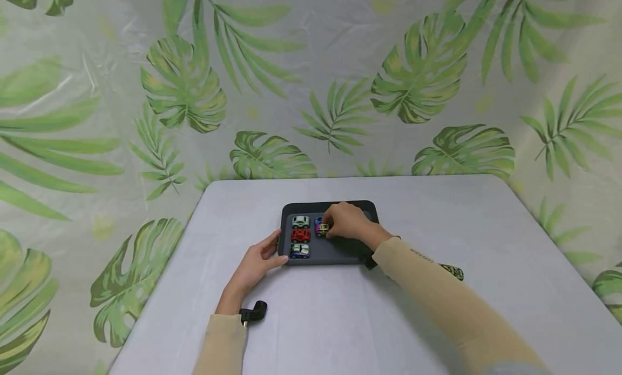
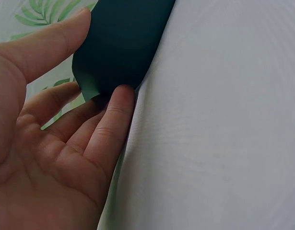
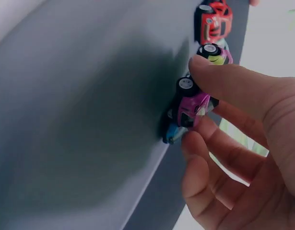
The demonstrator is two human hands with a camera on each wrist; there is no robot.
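Observation:
A dark grey tray (image 1: 340,250) lies on the white table. Down its left side stand a pale green toy car (image 1: 301,221), a red toy car (image 1: 300,235) and a white-and-blue toy car (image 1: 299,250) in a column. My right hand (image 1: 349,221) pinches a pink-and-yellow toy car (image 3: 193,103) between thumb and fingers, low over the tray floor. Just beyond it a blue toy car (image 1: 318,221) shows, partly hidden. At the tray's left near corner, my left hand (image 1: 252,264) grips the rim, thumb on one side and fingers on the other.
The white table (image 1: 311,321) reaches back to a leaf-patterned curtain (image 1: 335,67). A camouflage-patterned object (image 1: 453,271) pokes out from behind the right sleeve. A black camera (image 1: 255,311) sits on the left wrist.

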